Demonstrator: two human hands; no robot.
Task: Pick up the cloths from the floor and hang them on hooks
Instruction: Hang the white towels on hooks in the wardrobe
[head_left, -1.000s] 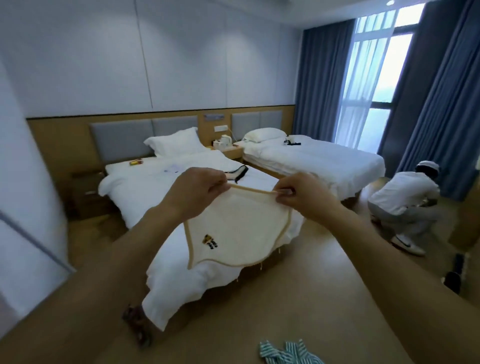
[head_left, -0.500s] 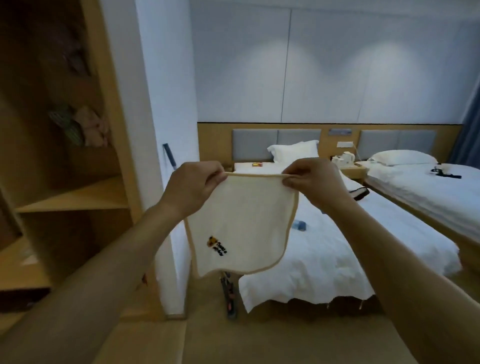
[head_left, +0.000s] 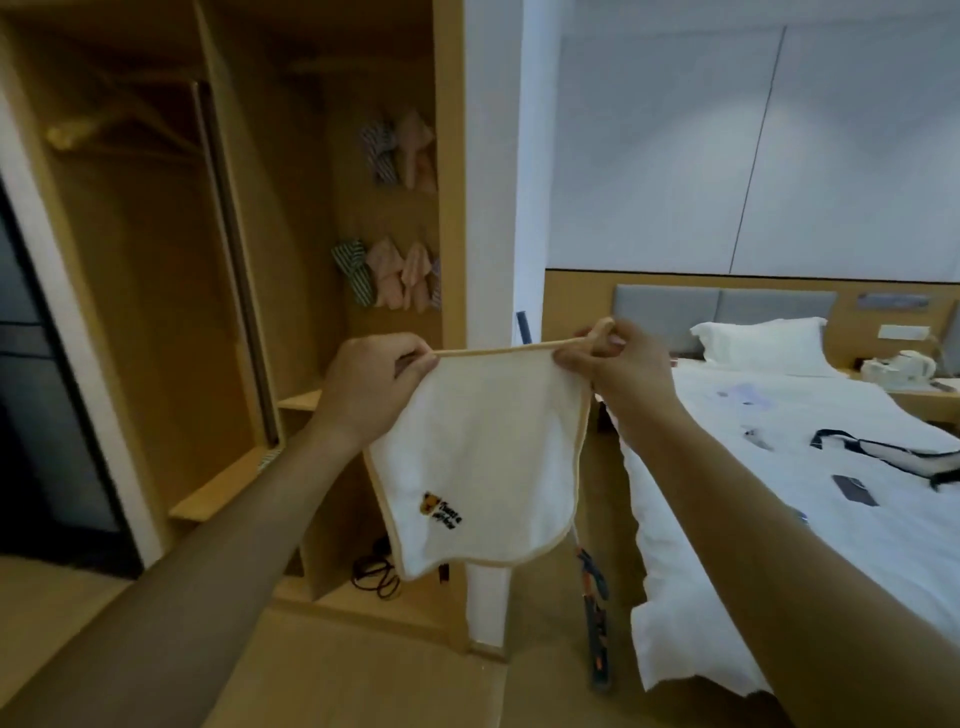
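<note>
White bed (head_left: 779, 467) right of the right hand (head_left: 618, 364), bearing pillow (head_left: 758, 345), black-strapped item (head_left: 893, 452), dark flat device (head_left: 854, 489), wooden floor (head_left: 363, 675) below both hands.

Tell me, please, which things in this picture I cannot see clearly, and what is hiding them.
- Hooks, head view: hidden under the hung cloths in the wardrobe.
- Embroidered words on the held cloth: too small and blurred to read.
- Lower wall behind that cloth: covered by it.
- Left hand fingertips: tucked behind the cloth edge.
- Small items on the bed: blurred, cannot be named.
- Right hand: pinches the loop; the loop's shape is unclear.
</note>
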